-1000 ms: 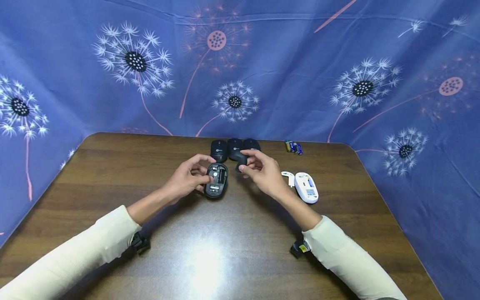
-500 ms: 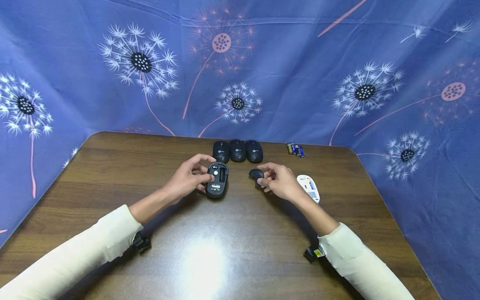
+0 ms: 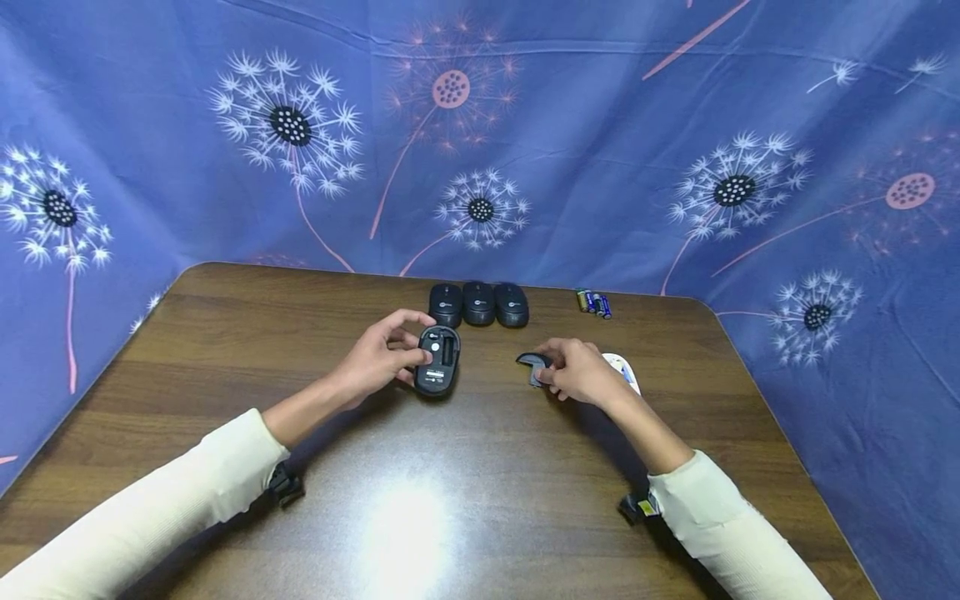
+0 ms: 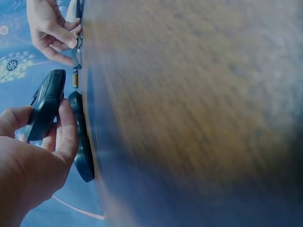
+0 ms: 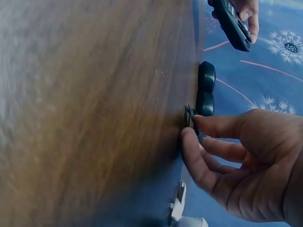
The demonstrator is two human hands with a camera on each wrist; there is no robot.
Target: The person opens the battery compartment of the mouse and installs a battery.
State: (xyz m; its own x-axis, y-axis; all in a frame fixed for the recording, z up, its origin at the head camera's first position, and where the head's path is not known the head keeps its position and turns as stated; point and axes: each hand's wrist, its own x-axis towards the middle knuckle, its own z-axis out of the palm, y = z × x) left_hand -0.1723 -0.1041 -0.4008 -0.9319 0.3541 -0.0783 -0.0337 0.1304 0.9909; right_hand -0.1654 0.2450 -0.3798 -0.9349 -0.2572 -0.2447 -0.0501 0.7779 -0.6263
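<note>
My left hand [image 3: 382, 354] grips a black computer mouse [image 3: 438, 371] with its underside facing up. The battery bay in that underside is uncovered. In the left wrist view the mouse [image 4: 46, 106] is held between thumb and fingers, raised off the table. To the right, my right hand [image 3: 581, 371] pinches a curved black battery cover [image 3: 534, 362], its grey inner side showing. From the right wrist view, the cover [image 5: 189, 115] sits edge-on between thumb and fingertips, close over the table. A white mouse [image 3: 621, 367] lies partly hidden behind the right hand.
Several black mice [image 3: 478, 304] stand in a row near the table's back edge. Right of them lie several small batteries [image 3: 594, 302]. A blue floral cloth [image 3: 480, 133] hangs behind the wooden table [image 3: 262, 333].
My right hand has carried the battery cover rightward, away from the mouse, and turned it so its inner side shows. The left hand keeps its grip on the mouse.
</note>
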